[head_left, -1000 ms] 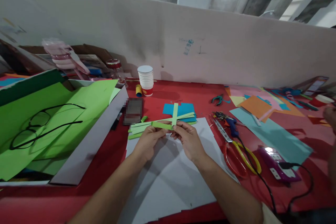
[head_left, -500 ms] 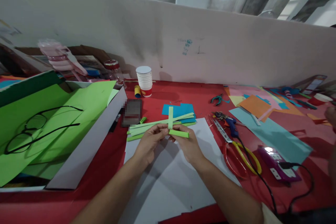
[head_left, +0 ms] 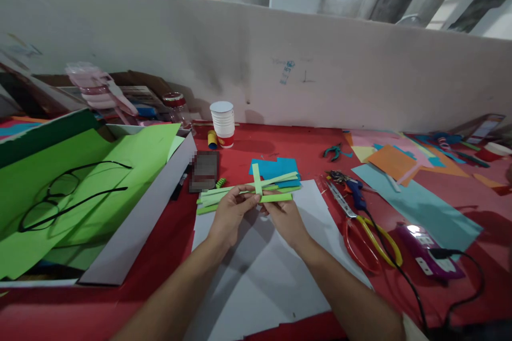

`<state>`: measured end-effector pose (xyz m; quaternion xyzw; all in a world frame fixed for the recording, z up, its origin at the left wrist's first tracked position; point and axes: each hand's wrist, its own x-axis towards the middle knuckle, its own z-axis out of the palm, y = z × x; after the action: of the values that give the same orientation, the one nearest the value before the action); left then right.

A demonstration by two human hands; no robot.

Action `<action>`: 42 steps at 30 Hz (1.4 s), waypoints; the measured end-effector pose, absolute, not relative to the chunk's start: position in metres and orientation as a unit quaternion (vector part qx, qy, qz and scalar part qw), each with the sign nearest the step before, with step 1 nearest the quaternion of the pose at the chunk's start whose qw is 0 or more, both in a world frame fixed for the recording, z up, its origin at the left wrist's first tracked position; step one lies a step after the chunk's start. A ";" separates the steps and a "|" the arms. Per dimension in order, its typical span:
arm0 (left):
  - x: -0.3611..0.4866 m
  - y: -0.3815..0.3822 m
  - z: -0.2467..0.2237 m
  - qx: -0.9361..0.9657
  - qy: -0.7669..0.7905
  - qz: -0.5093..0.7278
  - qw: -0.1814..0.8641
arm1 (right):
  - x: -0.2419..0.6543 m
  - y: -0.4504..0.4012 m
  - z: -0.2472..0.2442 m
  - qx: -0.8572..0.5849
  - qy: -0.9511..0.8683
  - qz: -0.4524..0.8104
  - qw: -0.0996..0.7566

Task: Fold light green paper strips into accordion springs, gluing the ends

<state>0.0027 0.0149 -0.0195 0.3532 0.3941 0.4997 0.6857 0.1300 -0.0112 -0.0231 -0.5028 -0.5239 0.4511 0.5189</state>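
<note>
Two green paper strips [head_left: 277, 198] meet at a corner between my hands, one pointing up and away, the other out to the right. My left hand [head_left: 236, 212] pinches them where they meet, thumb on top. Close beside it, my right hand [head_left: 286, 218] grips the strip from below, its fingertips partly hidden behind the paper. Just beyond my hands lies a bundle of light green paper strips [head_left: 212, 198]. Blue paper pieces [head_left: 287, 166] lie behind the bundle. White paper sheets [head_left: 256, 282] spread out under my hands and forearms.
To the left, a white box [head_left: 140, 229] holds green sheets and black glasses [head_left: 50, 200]. Stacked paper cups [head_left: 223, 122] stand at the back. On the right are scissors [head_left: 376, 240], a glue gun [head_left: 355, 194], a purple corded device [head_left: 432, 253], pliers [head_left: 333, 152] and coloured paper [head_left: 420, 202].
The upright strip now leans more to the left, and the lower strip has turned to lie nearly level. Both hands stay close together. The whole view has shifted slightly.
</note>
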 end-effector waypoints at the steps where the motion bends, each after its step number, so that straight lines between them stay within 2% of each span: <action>1: 0.003 0.015 -0.020 0.349 0.397 0.502 0.685 | 0.130 -0.011 -0.023 -0.491 -0.529 0.459 0.518; 5: 0.006 0.015 -0.020 0.309 0.386 0.514 0.700 | 0.130 -0.011 -0.023 -0.481 -0.487 0.492 0.538; 12: 0.007 0.011 -0.015 0.273 0.348 0.475 0.761 | 0.131 -0.009 -0.023 -0.516 -0.439 0.469 0.567; 20: 0.002 0.013 -0.010 0.302 0.347 0.423 0.781 | 0.134 -0.009 -0.012 -0.472 -0.379 0.571 0.555; 25: 0.004 0.013 -0.012 0.262 0.365 0.466 0.762 | 0.133 -0.009 -0.013 -0.475 -0.357 0.568 0.569; 29: 0.005 0.015 -0.015 0.243 0.356 0.494 0.755 | 0.132 -0.010 -0.017 -0.488 -0.434 0.521 0.550; 33: 0.006 0.013 -0.015 0.285 0.361 0.505 0.730 | 0.131 -0.010 -0.021 -0.494 -0.468 0.474 0.559; 42: 0.008 0.008 -0.013 0.358 0.358 0.516 0.691 | 0.129 -0.011 -0.014 -0.478 -0.416 0.497 0.592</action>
<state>0.0077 0.0081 -0.0130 0.3583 0.3584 0.5157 0.6908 0.1285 -0.0106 -0.0139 -0.4784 -0.4162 0.4974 0.5920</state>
